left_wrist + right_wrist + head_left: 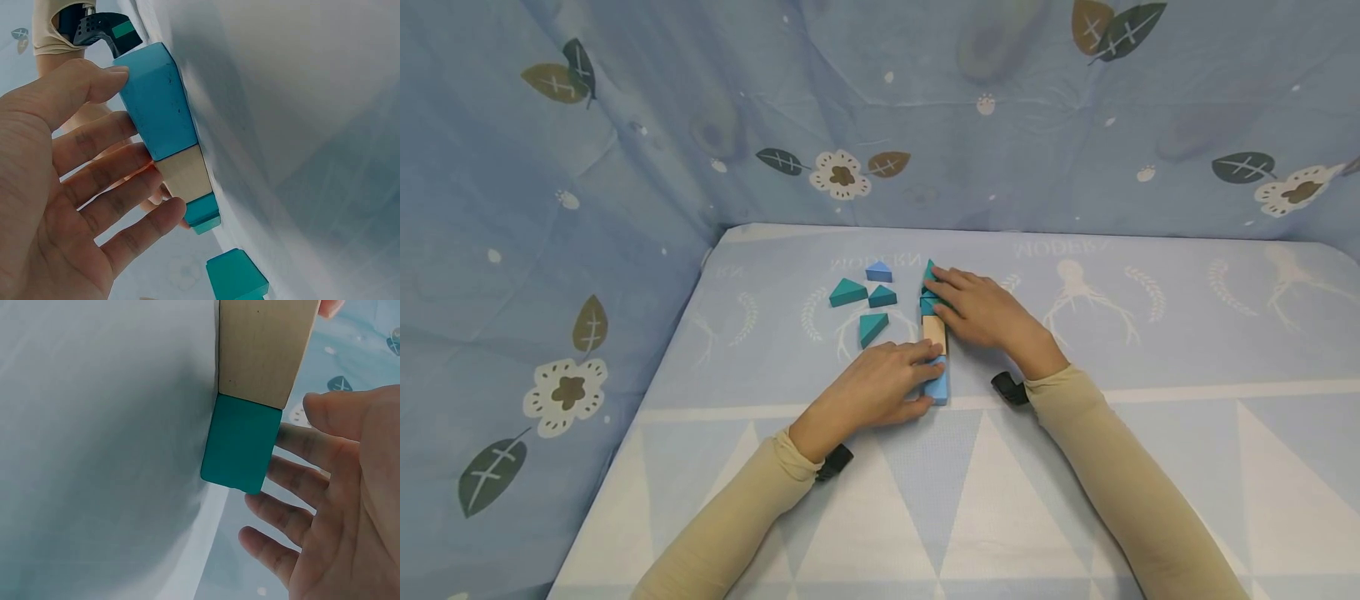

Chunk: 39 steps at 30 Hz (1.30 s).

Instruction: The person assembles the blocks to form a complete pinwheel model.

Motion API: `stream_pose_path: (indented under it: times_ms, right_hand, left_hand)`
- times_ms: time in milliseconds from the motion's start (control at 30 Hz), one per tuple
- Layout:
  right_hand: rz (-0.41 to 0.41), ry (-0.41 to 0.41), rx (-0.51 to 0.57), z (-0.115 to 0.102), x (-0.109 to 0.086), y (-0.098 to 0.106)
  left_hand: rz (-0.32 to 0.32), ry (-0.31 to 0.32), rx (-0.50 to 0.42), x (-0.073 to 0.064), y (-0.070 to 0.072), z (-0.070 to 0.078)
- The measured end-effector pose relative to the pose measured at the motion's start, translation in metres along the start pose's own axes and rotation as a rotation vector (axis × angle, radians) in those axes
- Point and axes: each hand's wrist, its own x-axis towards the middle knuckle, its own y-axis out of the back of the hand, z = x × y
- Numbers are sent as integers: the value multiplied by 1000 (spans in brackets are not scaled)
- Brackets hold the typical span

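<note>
Head view shows me the left hand (880,382) at a blue block (937,390), right hand (977,310) at teal triangular blocks (927,306), bare-wood block (933,330) between them on patterned cloth (1165,500). Left-wrist view: fingers spread, thumb against the blue block. Right-wrist view: I see fingers apart, alongside teal.

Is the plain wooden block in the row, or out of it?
In: the wooden block sits between the blue block and a teal block; the wrist views show it touching both.

Soft, even light overall — wrist views dimmer, with diffuse shadows across the table (106,462).
</note>
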Motion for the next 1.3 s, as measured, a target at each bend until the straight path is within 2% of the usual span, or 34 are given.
stream_pose_path:
  times_ms: [533,900,1300]
  right_hand:
    - [3,20,-10,-3,-2,2]
    - [2,39,-22,-6,-2,2]
    - [51,94,-2,-8,-2,0]
  left_hand:
    - [-15,1,1,1,0,-1]
    - [-1,-5,-2,0,0,-1]
    - [-19,6,-1,1,1,-1]
